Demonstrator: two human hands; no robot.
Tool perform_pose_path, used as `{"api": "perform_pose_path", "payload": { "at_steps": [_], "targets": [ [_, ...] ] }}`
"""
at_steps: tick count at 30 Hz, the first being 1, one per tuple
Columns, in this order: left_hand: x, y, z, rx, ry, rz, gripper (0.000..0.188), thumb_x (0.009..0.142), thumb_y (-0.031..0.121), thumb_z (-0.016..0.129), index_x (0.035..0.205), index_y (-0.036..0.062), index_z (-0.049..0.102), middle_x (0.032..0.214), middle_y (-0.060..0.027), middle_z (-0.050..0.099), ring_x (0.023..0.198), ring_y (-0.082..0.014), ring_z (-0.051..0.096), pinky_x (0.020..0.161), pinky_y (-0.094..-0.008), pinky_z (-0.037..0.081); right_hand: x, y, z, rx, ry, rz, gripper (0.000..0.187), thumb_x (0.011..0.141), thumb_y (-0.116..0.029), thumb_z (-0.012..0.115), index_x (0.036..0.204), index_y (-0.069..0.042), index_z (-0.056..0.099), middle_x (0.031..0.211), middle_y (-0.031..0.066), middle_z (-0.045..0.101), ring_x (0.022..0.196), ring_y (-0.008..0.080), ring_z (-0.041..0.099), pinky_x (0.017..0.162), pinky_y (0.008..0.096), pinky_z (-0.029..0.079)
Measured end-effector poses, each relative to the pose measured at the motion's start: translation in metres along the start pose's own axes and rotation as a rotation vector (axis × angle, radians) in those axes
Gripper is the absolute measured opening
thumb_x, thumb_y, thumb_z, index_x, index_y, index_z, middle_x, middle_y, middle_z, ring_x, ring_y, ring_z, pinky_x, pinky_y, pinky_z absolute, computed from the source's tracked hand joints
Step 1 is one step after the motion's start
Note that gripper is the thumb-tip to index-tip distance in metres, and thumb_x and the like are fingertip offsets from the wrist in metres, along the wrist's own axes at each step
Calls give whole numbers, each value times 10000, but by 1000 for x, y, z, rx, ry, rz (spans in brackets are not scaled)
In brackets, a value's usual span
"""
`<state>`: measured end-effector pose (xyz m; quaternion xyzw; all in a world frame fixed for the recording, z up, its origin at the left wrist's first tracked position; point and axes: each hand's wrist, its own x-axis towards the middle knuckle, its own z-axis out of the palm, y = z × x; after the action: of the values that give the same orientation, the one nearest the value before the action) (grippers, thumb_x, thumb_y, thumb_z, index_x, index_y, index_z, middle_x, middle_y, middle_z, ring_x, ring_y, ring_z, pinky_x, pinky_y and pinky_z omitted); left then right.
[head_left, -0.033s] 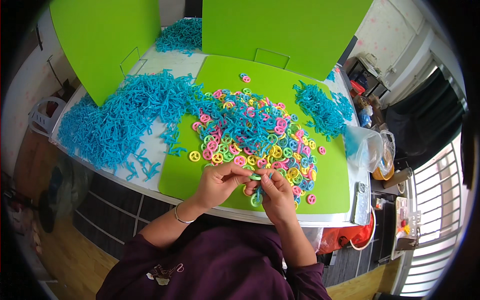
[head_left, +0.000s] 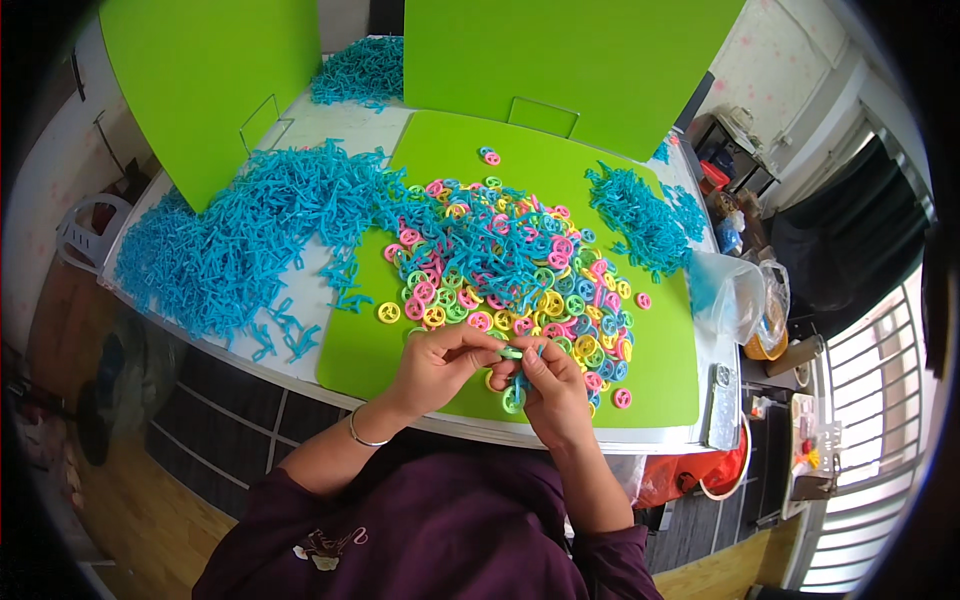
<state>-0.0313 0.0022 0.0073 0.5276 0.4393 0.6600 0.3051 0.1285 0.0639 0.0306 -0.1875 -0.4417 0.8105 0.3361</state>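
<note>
Close to the table's front edge, my left hand (head_left: 432,372) pinches a small green plastic wheel (head_left: 511,353) between thumb and fingers. My right hand (head_left: 558,397) meets it there, its thumb and fingers closed on a blue plastic link (head_left: 519,384), partly hidden by the fingers. Below the link, another green wheel (head_left: 511,402) appears to hang beside the right fingers. Just beyond both hands spreads a heap of pink, yellow, green and blue wheels (head_left: 555,303), with blue links (head_left: 490,245) lying over its middle.
A large pile of blue links (head_left: 250,235) covers the table's left side. Smaller piles lie at the right (head_left: 640,220) and far back (head_left: 360,72). Green upright panels (head_left: 570,60) stand behind the green mat (head_left: 440,135). A clear plastic container (head_left: 725,297) sits at the right edge.
</note>
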Motion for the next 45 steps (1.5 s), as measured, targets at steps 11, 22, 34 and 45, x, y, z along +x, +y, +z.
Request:
{"api": "perform_pose_path", "payload": {
  "at_steps": [11,22,34,45],
  "targets": [
    [4,14,0,-199,-61,-127,233,880,-10,586,1112,-21,595,945,-59,667,845,-116,638,720,-239,531,-9,0,8,-340,122,-181,274,928,-54,517,1189,28,493,968,114,611,869,167,592,806,277,467],
    [5,12,-5,-101,-94,-382,175,891,109,605,877,-51,675,715,8,621,656,-39,564,591,-213,489,4,3,-6,-1052,183,-687,197,779,21,674,967,-37,662,934,74,629,858,197,585,725,296,467],
    [4,12,1,437,37,178,112,798,58,674,791,-48,638,657,-123,613,540,-173,584,502,-270,441,6,-4,2,-1252,190,-727,175,714,50,704,863,-25,649,879,99,625,830,241,605,714,318,473],
    [6,16,2,315,7,19,151,851,88,634,782,-46,630,584,-79,538,488,-130,488,467,-273,374,7,2,1,-1257,165,-729,184,770,58,656,928,-26,612,904,81,617,838,220,606,731,315,479]
  ]
}}
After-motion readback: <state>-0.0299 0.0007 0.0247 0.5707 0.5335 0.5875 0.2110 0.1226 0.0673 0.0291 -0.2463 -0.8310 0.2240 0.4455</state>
